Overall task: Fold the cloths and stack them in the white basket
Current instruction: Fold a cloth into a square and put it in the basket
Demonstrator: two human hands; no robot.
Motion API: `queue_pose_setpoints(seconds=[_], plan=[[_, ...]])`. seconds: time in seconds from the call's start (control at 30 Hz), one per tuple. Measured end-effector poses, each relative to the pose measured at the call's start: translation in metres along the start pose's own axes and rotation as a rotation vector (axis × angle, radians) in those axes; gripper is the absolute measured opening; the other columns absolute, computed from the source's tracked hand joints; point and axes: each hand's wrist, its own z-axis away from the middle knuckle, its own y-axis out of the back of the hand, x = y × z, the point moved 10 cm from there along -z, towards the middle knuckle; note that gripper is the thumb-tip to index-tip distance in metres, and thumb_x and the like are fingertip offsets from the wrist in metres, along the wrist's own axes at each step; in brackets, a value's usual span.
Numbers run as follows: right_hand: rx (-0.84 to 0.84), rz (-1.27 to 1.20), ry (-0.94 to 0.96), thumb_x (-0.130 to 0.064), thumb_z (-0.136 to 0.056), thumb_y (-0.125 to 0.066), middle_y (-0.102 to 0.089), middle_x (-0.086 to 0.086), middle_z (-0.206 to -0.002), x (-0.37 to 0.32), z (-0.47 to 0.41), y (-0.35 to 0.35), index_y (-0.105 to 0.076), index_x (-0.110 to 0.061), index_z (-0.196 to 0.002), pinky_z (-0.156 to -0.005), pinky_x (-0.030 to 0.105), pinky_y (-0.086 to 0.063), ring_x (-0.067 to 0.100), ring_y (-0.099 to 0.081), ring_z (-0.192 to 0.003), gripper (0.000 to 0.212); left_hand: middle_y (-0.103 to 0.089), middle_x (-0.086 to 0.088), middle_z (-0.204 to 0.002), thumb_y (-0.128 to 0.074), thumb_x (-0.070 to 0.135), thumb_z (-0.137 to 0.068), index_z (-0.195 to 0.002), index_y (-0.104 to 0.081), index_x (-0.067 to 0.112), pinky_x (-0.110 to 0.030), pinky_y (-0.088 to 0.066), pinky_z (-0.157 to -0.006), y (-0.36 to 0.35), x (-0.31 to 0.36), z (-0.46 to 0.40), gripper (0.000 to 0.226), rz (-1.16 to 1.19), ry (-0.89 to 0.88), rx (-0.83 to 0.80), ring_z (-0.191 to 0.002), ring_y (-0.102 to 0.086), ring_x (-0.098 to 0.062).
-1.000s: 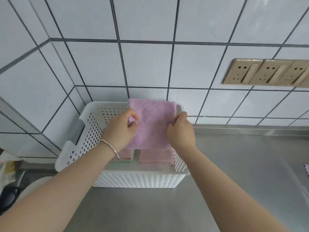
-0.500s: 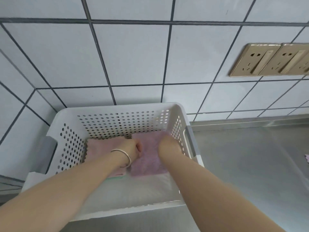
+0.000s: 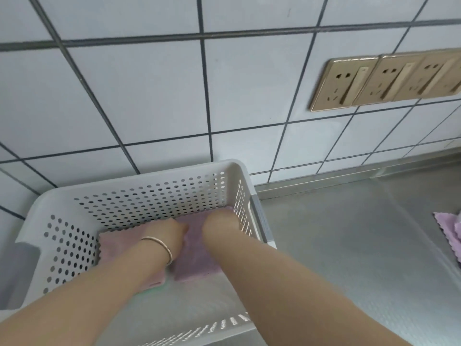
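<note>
Gold wall sockets (image 3: pixel 384 79) (blurred) on white tiled wall (image 3: pixel 139 96) above steel counter (image 3: pixel 349 245)

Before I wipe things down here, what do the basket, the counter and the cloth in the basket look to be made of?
White basket: likely moulded plastic, matte, with punched round holes. Counter: apparently stainless steel, brushed, softly reflective. Purple cloth: soft fabric, possibly microfibre; its fuzzy surface suggests so.

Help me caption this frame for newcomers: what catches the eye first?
Both hands, left hand and right hand, press a folded pink cloth down inside the white basket at lower left. Gold wall sockets stand out on the tiled wall, and more pink cloths lie at the right edge of the steel counter.
</note>
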Motion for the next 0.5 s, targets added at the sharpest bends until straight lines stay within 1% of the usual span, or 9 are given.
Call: queue_pose_setpoints(seconds=[0.03, 0.07, 0.1, 0.13, 0.17, 0.23, 0.3, 0.37, 0.5], plan=[[0.018, 0.02, 0.08, -0.013, -0.098, -0.036, -0.049, 0.011, -0.135, -0.015, 0.012, 0.008, -0.047, -0.005, -0.131, -0.064, 0.003, -0.042, 0.025, -0.048, -0.123, 0.036, -0.064, -0.006, -0.106, -0.042, 0.024, -0.091, -0.106, -0.06, 0.019, -0.031, -0.049, -0.079, 0.019, -0.002, 0.007, 0.023, -0.065, 0.026, 0.021, -0.096, -0.061, -0.024], [0.041, 0.051, 0.144, -0.014, -0.097, -0.039, -0.053, 0.011, -0.13, -0.025, 0.027, 0.017, -0.052, -0.007, -0.127, -0.074, 0.011, -0.045, 0.027, -0.051, -0.119, 0.033, -0.065, -0.003, -0.102, -0.043, 0.027, -0.09, -0.1, -0.063, 0.02, -0.03, -0.05, -0.078, 0.04, 0.0, 0.016, 0.023, -0.105, 0.042, 0.043, -0.091, -0.062, -0.022], [0.049, 0.066, 0.199, -0.014, -0.095, -0.041, -0.056, 0.011, -0.126, -0.033, 0.042, 0.024, -0.055, -0.007, -0.123, -0.084, 0.026, -0.047, 0.03, -0.052, -0.117, 0.032, -0.066, -0.001, -0.098, -0.043, 0.028, -0.09, -0.096, -0.064, 0.022, -0.028, -0.05, -0.077, 0.06, 0.006, 0.027, 0.023, -0.12, 0.043, 0.059, -0.086, -0.061, -0.02], [0.041, 0.06, 0.242, -0.014, -0.094, -0.043, -0.057, 0.011, -0.122, -0.037, 0.056, 0.031, -0.056, -0.007, -0.121, -0.088, 0.036, -0.046, 0.032, -0.053, -0.115, 0.03, -0.066, 0.001, -0.097, -0.044, 0.027, -0.088, -0.094, -0.064, 0.024, -0.026, -0.05, -0.076, 0.078, 0.012, 0.037, 0.022, -0.122, 0.03, 0.075, -0.083, -0.059, -0.019], [0.069, 0.028, 0.284, -0.013, -0.094, -0.043, -0.057, 0.013, -0.12, -0.034, 0.068, 0.043, -0.057, -0.005, -0.118, -0.088, 0.038, -0.046, 0.033, -0.054, -0.113, 0.029, -0.065, 0.001, -0.098, -0.045, 0.025, -0.087, -0.095, -0.064, 0.025, -0.025, -0.048, -0.075, 0.096, 0.025, 0.048, 0.02, -0.114, 0.003, 0.111, -0.084, -0.059, -0.019], [0.196, -0.01, 0.353, -0.011, -0.092, -0.045, -0.057, 0.016, -0.116, -0.017, 0.104, 0.077, -0.057, -0.003, -0.113, -0.078, 0.033, -0.045, 0.033, -0.055, -0.108, 0.026, -0.066, 0.003, -0.095, -0.046, 0.025, -0.086, -0.092, -0.062, 0.029, -0.026, -0.047, -0.073, 0.13, 0.049, 0.072, 0.018, -0.042, -0.076, 0.251, -0.088, -0.062, -0.019], [0.341, -0.085, 0.39, -0.013, -0.089, -0.047, -0.06, 0.018, -0.108, 0.014, 0.139, 0.11, -0.055, -0.002, -0.109, -0.069, 0.032, -0.039, 0.035, -0.057, -0.099, 0.024, -0.065, 0.005, -0.08, -0.039, 0.038, -0.083, -0.084, -0.06, 0.032, -0.033, -0.05, -0.07, 0.159, 0.077, 0.097, 0.022, 0.132, -0.195, 0.467, -0.079, -0.063, -0.021], [0.489, -0.134, 0.411, -0.013, -0.089, -0.046, -0.06, 0.018, -0.102, 0.056, 0.167, 0.139, -0.052, -0.003, -0.105, -0.065, 0.032, -0.035, 0.036, -0.057, -0.092, 0.019, -0.06, 0.011, -0.067, -0.026, 0.049, -0.076, -0.085, -0.054, 0.037, -0.037, -0.05, -0.06, 0.184, 0.12, 0.121, 0.032, 0.275, -0.321, 0.612, -0.066, -0.061, -0.019], [0.668, -0.145, 0.355, -0.013, -0.088, -0.047, -0.062, 0.016, -0.1, 0.158, 0.205, 0.172, -0.051, -0.006, -0.101, -0.063, 0.031, -0.029, 0.037, -0.057, -0.086, 0.015, -0.062, 0.019, -0.071, -0.029, 0.045, -0.076, -0.092, -0.053, 0.042, -0.036, -0.052, -0.059, 0.204, 0.236, 0.148, 0.03, 0.366, -0.539, 0.634, -0.067, -0.064, -0.017]])
